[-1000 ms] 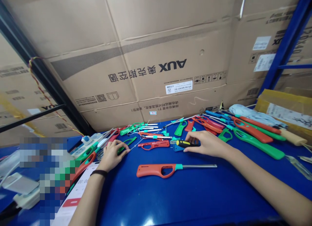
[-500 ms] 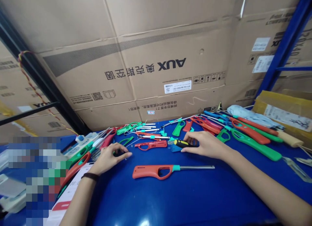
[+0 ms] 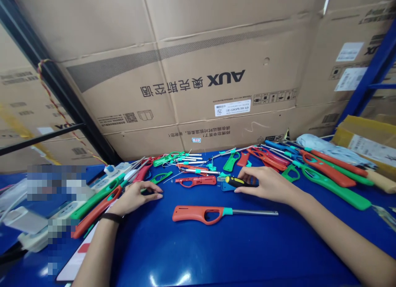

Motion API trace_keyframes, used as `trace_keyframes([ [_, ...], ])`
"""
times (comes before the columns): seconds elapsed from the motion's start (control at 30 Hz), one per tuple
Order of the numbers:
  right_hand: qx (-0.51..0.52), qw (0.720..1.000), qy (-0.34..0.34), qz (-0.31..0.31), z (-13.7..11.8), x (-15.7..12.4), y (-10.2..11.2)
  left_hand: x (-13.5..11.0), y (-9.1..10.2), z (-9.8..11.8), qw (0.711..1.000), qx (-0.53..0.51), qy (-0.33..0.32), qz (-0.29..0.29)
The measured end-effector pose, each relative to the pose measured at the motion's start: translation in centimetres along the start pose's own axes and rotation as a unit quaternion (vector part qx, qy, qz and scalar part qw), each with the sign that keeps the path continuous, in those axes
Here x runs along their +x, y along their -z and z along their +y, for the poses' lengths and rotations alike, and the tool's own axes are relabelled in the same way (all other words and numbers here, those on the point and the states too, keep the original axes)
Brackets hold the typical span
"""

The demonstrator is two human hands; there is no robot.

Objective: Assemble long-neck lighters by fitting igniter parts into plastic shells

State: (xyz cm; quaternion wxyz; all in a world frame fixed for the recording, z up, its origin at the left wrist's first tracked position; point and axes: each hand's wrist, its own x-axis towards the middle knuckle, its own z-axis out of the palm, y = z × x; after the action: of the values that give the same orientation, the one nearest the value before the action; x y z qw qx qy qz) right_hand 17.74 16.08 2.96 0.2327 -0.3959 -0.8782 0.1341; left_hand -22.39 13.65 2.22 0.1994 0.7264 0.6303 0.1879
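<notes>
My left hand (image 3: 136, 196) lies on the blue table (image 3: 216, 254) with its fingers stretched flat to the right and nothing in them. It is just below a green handle shell (image 3: 161, 177). My right hand (image 3: 267, 184) is closed lightly on a black and yellow screwdriver (image 3: 237, 181), which lies over a small blue part (image 3: 227, 187). An orange half shell (image 3: 196, 181) lies between my hands. In front of them lies a whole orange long-nosed lighter (image 3: 201, 212) with a teal collar and a metal tube pointing right.
Red, green and blue lighters are piled at the right (image 3: 324, 175) and at the left (image 3: 95, 206), with loose tubes and shells along the back (image 3: 192, 159). Cardboard boxes (image 3: 201, 81) wall off the rear. A white power strip (image 3: 114, 169) and a white card (image 3: 77, 258) lie left.
My left hand has drawn back from the green handle shell toward me and flattened on the table. My right hand stays on the screwdriver. The view has shifted slightly.
</notes>
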Motion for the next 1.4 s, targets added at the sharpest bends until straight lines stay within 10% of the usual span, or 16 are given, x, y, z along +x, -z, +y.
trace_keyframes([
  [1.4, -0.016, 1.0, -0.002, 0.001, -0.5, -0.2, 0.4, 0.1, 0.0, -0.3, 0.993, 0.061, -0.096, -0.035],
])
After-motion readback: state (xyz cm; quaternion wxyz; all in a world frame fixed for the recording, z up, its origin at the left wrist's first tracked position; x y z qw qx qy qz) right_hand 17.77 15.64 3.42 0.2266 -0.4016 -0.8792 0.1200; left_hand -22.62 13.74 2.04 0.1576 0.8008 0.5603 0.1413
